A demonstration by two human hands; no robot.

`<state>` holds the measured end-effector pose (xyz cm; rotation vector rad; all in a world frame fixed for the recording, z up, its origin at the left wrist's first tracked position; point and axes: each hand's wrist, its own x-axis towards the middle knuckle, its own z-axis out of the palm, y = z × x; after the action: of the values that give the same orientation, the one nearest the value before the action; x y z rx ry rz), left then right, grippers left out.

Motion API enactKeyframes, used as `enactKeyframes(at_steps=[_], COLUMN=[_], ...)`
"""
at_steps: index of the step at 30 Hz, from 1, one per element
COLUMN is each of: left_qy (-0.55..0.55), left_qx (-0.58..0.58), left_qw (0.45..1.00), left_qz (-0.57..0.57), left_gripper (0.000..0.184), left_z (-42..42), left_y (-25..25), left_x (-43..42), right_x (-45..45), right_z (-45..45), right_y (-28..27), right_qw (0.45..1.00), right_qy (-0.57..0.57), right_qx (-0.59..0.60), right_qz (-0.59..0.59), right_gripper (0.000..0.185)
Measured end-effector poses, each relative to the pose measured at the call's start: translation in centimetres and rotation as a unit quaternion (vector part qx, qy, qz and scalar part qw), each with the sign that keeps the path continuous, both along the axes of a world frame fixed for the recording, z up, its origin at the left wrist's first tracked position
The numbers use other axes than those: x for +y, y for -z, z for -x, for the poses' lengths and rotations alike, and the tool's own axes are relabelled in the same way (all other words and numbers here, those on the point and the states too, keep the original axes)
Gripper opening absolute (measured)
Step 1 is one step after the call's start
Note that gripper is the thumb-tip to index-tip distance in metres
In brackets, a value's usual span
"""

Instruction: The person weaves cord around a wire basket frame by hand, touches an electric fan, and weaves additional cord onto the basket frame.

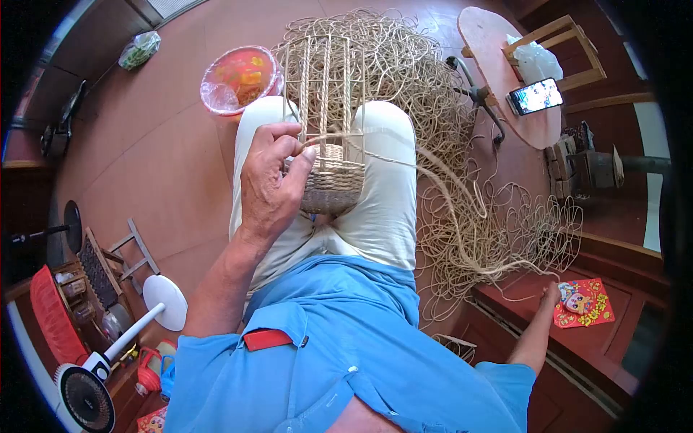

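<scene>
A half-woven basket (333, 184) of straw-coloured cord sits between my knees, with tall upright stakes (325, 86) rising from its woven lower part. My left hand (273, 173) is at the basket's left side, thumb and forefinger pinched on the weaving cord (382, 155) at the top of the woven band. From there the cord runs right in a long, partly blurred loop. Far out to the right, at the end of my stretched arm, my right hand (551, 293) is small in view and closed on the cord's far stretch.
A large tangled heap of cord (404, 65) spreads ahead and to the right. A red tub (242, 79) lined with plastic stands front left. A phone (535, 97) rests on a wooden bench (480, 43). A white fan (85, 397) and a stool (137, 249) are at left.
</scene>
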<state>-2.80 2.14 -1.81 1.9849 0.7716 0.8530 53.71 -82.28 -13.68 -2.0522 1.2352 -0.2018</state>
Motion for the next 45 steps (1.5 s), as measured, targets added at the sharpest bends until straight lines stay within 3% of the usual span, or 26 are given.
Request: enactKeyframes(at_steps=[1,2,3,4,5,8,9,10,12,14,15,17,21,25,27,29,31,36,38,40,44,45], left_qy=[-0.001,0.002,0.0,-0.002,0.003,0.002,-0.004,-0.007,-0.002,0.001,-0.004,-0.005,0.004,0.005,0.004,0.003,0.009,0.005,0.002,-0.06,-0.041,0.005], left_qx=[0.003,0.004,0.02,0.038,0.04,0.01,0.008,0.01,0.014,0.016,0.016,0.015,0.009,0.014,0.017,0.026,0.04,0.036,0.029,0.085,0.072,0.044], left_qw=[1.0,1.0,1.0,0.999,0.999,1.0,0.999,0.998,0.999,1.0,1.0,0.999,1.0,1.0,1.0,0.999,0.999,0.999,0.999,0.967,0.984,0.993], left_qz=[-0.013,-0.011,0.011,0.032,0.031,0.009,0.036,0.064,0.03,-0.001,0.019,0.037,0.02,-0.016,0.008,0.033,-0.011,-0.007,-0.019,-0.232,-0.155,-0.113], left_gripper=[0.017,0.017,0.017,0.017,0.017,0.017,0.016,0.016,0.016,0.016,0.016,0.016,0.015,0.015,0.015,0.015,0.014,0.012,0.011,0.011,0.012,0.012], left_z=[-0.1,-0.2,-0.3,-0.3,-0.1,-0.2,-0.1,0.1,0.2,0.3,0.3,0.3,0.7,0.9,0.7,0.8,0.7,0.7,0.6,0.4,-0.5,-1.0], left_y=[-0.2,-0.6,-1.1,-1.4,-1.1,-0.4,-0.6,-0.7,-0.4,-0.4,-0.6,-0.8,-0.9,-0.5,-0.9,-1.1,-1.2,-1.3,-1.5,-2.6,-3.9,-3.9], left_x=[-0.1,-0.3,-0.3,-0.5,-0.5,-0.2,-0.2,-0.3,-0.1,-0.1,-0.3,-0.1,0.1,0.2,0.0,-0.1,0.1,0.0,-0.1,-0.6,-0.8,-0.4], right_x=[7.4,7.7,7.8,16.4,21.6,46.7,51.5,55.5,61.2,64.1,65.4,67.2,67.2,64.5,64.6,64.7,66.1,67.8,67.4,66.8,66.4,66.4], right_z=[2.7,1.4,-0.4,3.6,4.4,21.1,25.3,29.4,35.5,38.3,39.2,40.7,39.4,34.9,34.4,36.3,39.2,41.7,41.9,42.2,42.5,42.6], right_y=[-2.3,-0.3,2.1,0.8,1.6,-6.9,-8.8,-10.5,-13.0,-12.9,-13.1,-13.1,-10.3,-10.6,-11.6,-12.7,-13.5,-11.5,-10.9,-11.6,-12.0,-12.1], right_qw=[0.98,0.937,0.857,0.828,0.834,0.692,0.675,0.639,0.521,0.465,0.455,0.506,0.499,0.563,0.567,0.494,0.448,0.427,0.4,0.382,0.338,0.336], right_qy=[-0.155,-0.315,-0.465,-0.507,-0.528,-0.677,-0.706,-0.732,-0.786,-0.793,-0.792,-0.794,-0.821,-0.777,-0.751,-0.775,-0.809,-0.841,-0.856,-0.866,-0.874,-0.873], right_qx=[0.112,0.058,0.001,-0.092,-0.044,-0.204,-0.212,-0.236,-0.333,-0.394,-0.407,-0.333,-0.268,-0.257,-0.302,-0.385,-0.379,-0.331,-0.316,-0.297,-0.275,-0.278], right_qz=[0.049,0.139,0.222,0.223,0.153,0.146,0.026,-0.019,-0.017,-0.01,-0.022,-0.054,-0.068,0.115,0.148,0.084,0.044,0.023,0.081,0.125,0.217,0.217], right_gripper=[0.048,0.048,0.048,0.053,0.05,0.039,0.035,0.032,0.032,0.031,0.032,0.027,0.024,0.025,0.028,0.034,0.039,0.052,0.061,0.069,0.093,0.093])
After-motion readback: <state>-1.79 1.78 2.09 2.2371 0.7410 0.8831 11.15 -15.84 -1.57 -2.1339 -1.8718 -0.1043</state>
